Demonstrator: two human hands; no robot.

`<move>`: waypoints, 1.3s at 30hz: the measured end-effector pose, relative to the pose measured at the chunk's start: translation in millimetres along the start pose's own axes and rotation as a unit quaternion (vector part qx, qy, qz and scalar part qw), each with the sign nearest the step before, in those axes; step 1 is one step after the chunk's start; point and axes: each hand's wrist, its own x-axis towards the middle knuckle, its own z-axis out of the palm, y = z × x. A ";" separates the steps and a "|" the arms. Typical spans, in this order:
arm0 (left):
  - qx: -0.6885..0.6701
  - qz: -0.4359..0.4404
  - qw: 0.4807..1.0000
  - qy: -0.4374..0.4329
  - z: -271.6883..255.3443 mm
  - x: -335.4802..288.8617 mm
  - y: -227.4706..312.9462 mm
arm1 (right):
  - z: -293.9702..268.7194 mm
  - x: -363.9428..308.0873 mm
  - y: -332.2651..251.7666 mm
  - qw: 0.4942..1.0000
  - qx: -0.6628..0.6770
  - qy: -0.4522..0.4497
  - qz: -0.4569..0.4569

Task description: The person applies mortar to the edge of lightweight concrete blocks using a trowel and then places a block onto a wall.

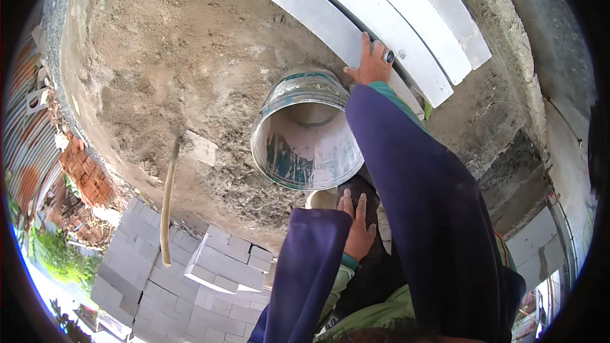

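Observation:
My right hand (373, 63), with a dark ring on one finger, reaches forward and rests on the nearest of several long pale-grey blocks (318, 16). Its fingers are apart and hold nothing. My left hand (360, 227) lies with fingers stretched out on my dark-trousered leg (359, 192). Between the blocks and my leg a bucket (295, 152) lies on its side, mouth facing me. Pale and teal smears coat its inner wall. Both forearms wear loose dark-blue sleeves.
Left of the bucket is a long-handled tool (168, 206), its pale flat head on rough soil. A large stack of pale blocks (232, 260) stands lower left. Farther left are red bricks (86, 171) and corrugated sheets (28, 127). A grey wall (559, 57) rises at right.

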 end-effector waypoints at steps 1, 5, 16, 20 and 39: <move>-0.004 -0.005 1.000 0.006 -2.3 3.1 3.3 | 4.4 -3.4 -0.6 1.000 -0.005 0.003 -0.013; -0.022 -0.007 0.999 0.028 0.4 5.4 14.4 | 18.3 -6.2 -7.0 0.998 -0.003 0.050 -0.045; 0.200 0.052 0.978 -0.003 7.1 13.5 4.6 | -16.7 1.7 26.8 0.994 -0.019 -0.070 -0.082; 0.144 0.053 0.988 -0.002 -3.6 19.5 19.9 | -73.1 -76.5 82.1 0.989 0.055 -0.092 -0.104; -0.384 -0.054 0.686 -0.616 223.8 -136.3 231.8 | -512.7 -634.3 344.5 0.959 0.067 -0.096 0.257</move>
